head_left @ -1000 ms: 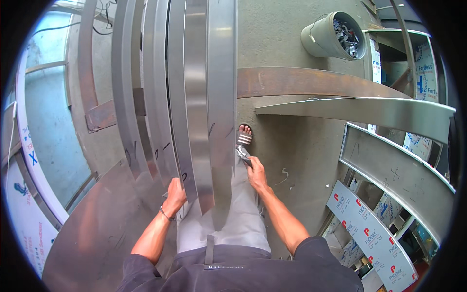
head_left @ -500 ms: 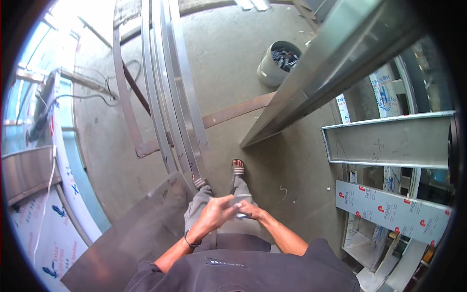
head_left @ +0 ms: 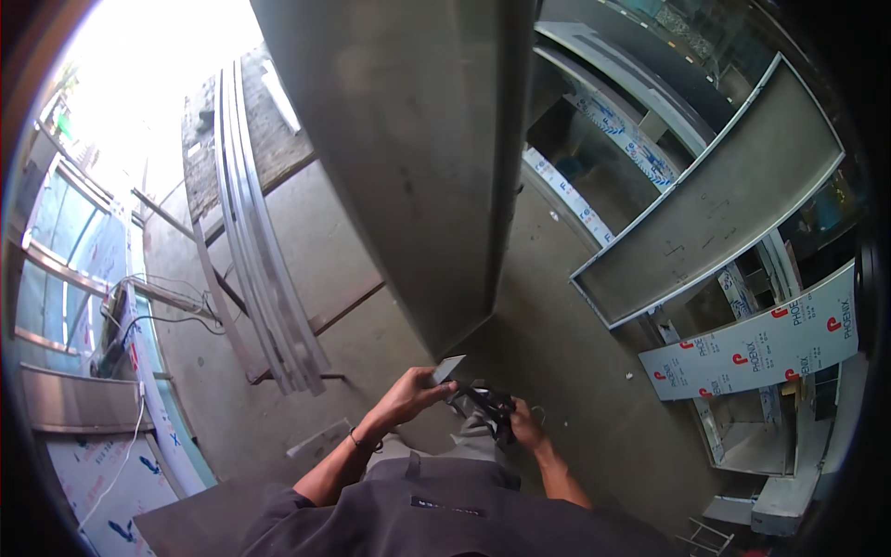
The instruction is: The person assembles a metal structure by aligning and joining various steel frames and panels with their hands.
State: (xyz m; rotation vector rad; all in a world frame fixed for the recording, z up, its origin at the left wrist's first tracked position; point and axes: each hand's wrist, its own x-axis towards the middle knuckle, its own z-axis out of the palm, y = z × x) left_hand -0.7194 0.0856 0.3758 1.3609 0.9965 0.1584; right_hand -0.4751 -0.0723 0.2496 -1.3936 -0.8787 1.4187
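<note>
My left hand (head_left: 408,395) is closed on a small flat pale metal piece (head_left: 449,370), which sticks up past the fingertips. My right hand (head_left: 525,427) grips a black object (head_left: 490,408) with dark, narrow parts reaching toward my left hand; its exact kind is hard to make out. Both hands are in front of my body, close together above my legs. Just beyond them, the lower end of a large grey sheet-metal profile (head_left: 408,167) slants down toward my hands. Whether the pale piece touches the profile, I cannot tell.
Long metal channels (head_left: 251,223) lie on a brown frame at the left. A shallow metal panel (head_left: 715,204) and a film-covered strip (head_left: 752,345) rest on racks at the right. Film-covered sheets (head_left: 111,473) and a dark sheet (head_left: 213,515) stand at lower left.
My hands have moved apart slightly, and the black object now shows in my right hand. The view has turned and come nearer the large profile; the bucket of scraps is out of sight.
</note>
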